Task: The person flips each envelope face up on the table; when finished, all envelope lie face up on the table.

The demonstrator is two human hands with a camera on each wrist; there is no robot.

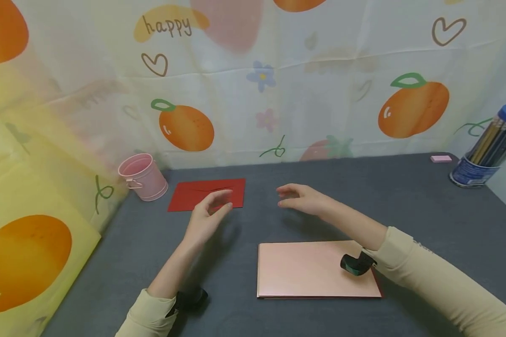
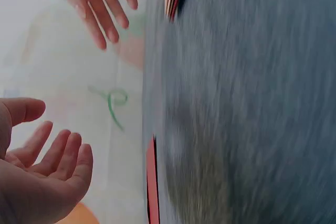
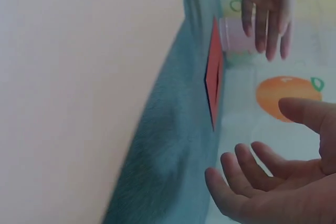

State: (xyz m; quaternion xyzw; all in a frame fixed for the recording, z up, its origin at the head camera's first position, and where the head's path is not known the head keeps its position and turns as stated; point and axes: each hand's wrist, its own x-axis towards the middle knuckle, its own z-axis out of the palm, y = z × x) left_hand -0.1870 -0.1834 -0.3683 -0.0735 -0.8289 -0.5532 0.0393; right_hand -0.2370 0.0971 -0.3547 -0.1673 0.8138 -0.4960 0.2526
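Observation:
My left hand (image 1: 206, 220) hovers over the dark table, its fingers loosely bent and holding nothing. Behind its fingertips lies a red envelope (image 1: 184, 196), flat on the table. To the right, my right hand (image 1: 305, 200) is also raised above the table with relaxed fingers and nothing in them. Below the right forearm lies a stack of pale pink envelopes or cards (image 1: 308, 270), with a red edge showing underneath. In the left wrist view the left palm (image 2: 44, 182) is turned up, and the right wrist view shows the right hand (image 3: 278, 177) equally bare.
A pink bucket (image 1: 145, 180) stands at the back left beside the red envelope. At the back right are a pink eraser (image 1: 441, 159) and a blue-lidded tub of pencils (image 1: 474, 172). A fruit-printed cloth (image 1: 236, 112) hangs behind the table (image 1: 438, 215).

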